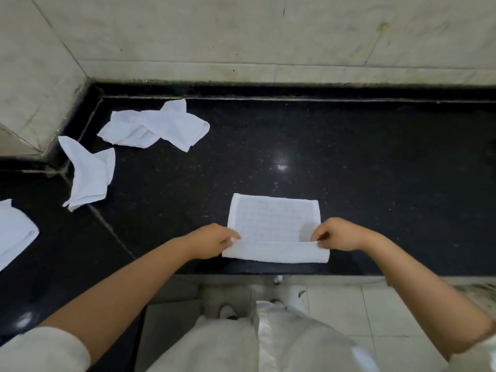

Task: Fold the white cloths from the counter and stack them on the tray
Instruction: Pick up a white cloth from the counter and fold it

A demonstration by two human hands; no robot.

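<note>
A white cloth [273,226] lies flat near the front edge of the black speckled counter [349,157], its near edge rolled up. The left hand [212,241] pinches that fold's left corner and the right hand [341,234] pinches the right one. Beyond and left of the left hand lie crumpled cloths [155,126], another loose cloth [87,173] nearer. Pale marble walls [241,36] meet behind; tiled floor [375,312] shows below the wrists.
</note>
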